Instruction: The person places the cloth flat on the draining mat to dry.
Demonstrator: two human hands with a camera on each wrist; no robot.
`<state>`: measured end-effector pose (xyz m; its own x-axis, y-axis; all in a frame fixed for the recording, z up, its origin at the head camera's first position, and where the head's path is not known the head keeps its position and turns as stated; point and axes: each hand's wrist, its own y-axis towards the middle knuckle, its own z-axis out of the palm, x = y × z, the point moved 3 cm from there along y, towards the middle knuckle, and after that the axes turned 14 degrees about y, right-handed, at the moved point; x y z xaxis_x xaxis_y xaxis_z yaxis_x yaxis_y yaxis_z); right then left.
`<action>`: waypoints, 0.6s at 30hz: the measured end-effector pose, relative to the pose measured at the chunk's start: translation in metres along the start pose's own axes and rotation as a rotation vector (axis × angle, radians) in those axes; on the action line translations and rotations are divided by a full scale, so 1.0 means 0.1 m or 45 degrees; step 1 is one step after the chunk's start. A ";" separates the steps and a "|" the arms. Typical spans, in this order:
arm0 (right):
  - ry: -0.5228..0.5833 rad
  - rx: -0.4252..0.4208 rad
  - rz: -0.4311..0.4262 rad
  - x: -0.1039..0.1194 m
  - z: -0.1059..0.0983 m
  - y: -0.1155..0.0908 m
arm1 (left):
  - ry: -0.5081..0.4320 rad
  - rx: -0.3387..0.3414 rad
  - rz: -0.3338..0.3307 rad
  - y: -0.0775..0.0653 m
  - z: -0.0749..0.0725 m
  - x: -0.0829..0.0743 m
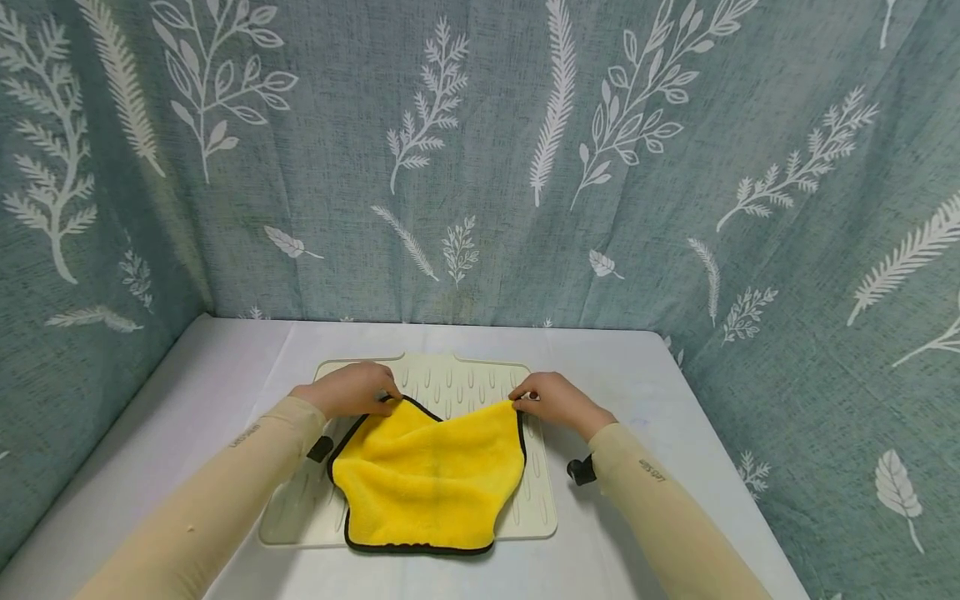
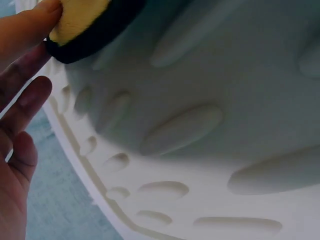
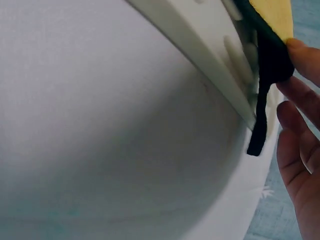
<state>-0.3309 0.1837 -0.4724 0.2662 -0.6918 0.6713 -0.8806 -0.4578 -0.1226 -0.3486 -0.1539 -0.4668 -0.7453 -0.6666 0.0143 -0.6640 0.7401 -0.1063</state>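
Observation:
A yellow cloth [image 1: 431, 479] with a black edge hangs between my two hands, above a cream ridged mat [image 1: 525, 521]. My left hand [image 1: 352, 389] pinches its upper left corner; in the left wrist view, thumb and forefinger hold the dark-edged corner [image 2: 85, 30]. At the upper right corner, my right hand [image 1: 555, 398] pinches the cloth between thumb and finger. A short black loop [image 3: 258, 120] dangles from that corner in the right wrist view. The cloth sags between the corners, and its lower edge reaches past the mat's near edge.
The mat lies on a table covered in white cloth [image 1: 645, 500]. Blue-green curtains [image 1: 480, 250] with white leaf prints stand behind the table and along both sides. Black devices [image 1: 581, 471] are worn at both wrists.

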 end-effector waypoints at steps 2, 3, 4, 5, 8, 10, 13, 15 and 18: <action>-0.016 -0.005 0.007 0.00 0.02 0.00 | 0.003 -0.031 0.015 0.01 -0.01 -0.01; -0.024 -0.009 0.009 0.00 0.03 0.01 | 0.004 -0.044 0.012 0.01 -0.01 -0.01; -0.034 -0.013 0.009 0.00 0.04 0.01 | 0.005 -0.054 0.008 0.01 -0.01 -0.02; -0.046 -0.015 0.011 0.00 0.05 0.02 | 0.004 -0.066 0.007 0.01 0.00 -0.02; -0.091 -0.020 0.009 0.00 0.07 0.04 | 0.016 -0.082 -0.010 0.02 0.03 -0.02; -0.115 -0.023 0.003 0.00 0.08 0.04 | 0.044 -0.083 -0.004 0.03 0.04 -0.03; -0.143 -0.036 -0.006 0.02 0.07 0.03 | 0.086 -0.090 0.012 0.03 0.03 -0.06; -0.146 -0.053 -0.010 0.03 0.04 0.02 | 0.082 -0.098 0.001 0.01 -0.01 -0.06; -0.134 -0.092 0.001 0.07 -0.02 0.00 | 0.036 -0.110 -0.067 -0.05 -0.08 -0.02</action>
<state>-0.3298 0.1801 -0.4663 0.3015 -0.7487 0.5903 -0.9057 -0.4184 -0.0680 -0.3442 -0.1550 -0.4582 -0.7097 -0.7030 0.0461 -0.7043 0.7097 -0.0186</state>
